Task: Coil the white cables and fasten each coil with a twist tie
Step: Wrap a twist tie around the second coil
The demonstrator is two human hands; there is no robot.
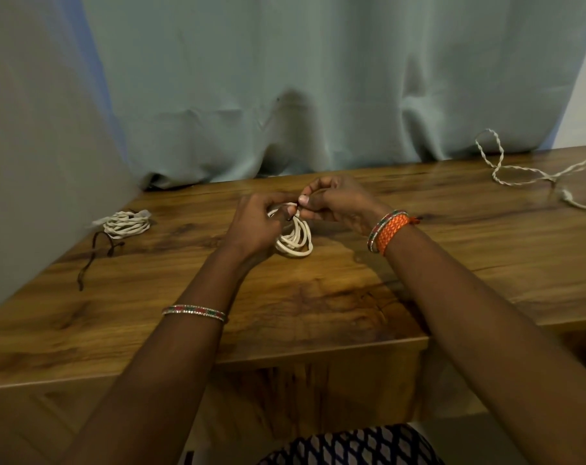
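From the head camera, the likeliest slip is that the thin dark twist tie (291, 217) escapes before it is wound tight, letting the coil of smooth white cable (294, 241) spring open, since the left hand (255, 226) grips the loops from the side while the right hand (332, 204) pinches the tie end between thumb and fingertips at the coil's top. The coil stands mid-table on the brown wood-grain table (318, 297), several even loops bunched together, its lower edge resting on the wood. A finished off-white cable bundle (127, 224) lies far left beside spare dark ties (97, 250), and a loose twisted white cable (520, 169) sprawls far right, uncoiled.

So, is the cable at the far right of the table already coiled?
No, the far-right cable lies loose in open loops on the table.
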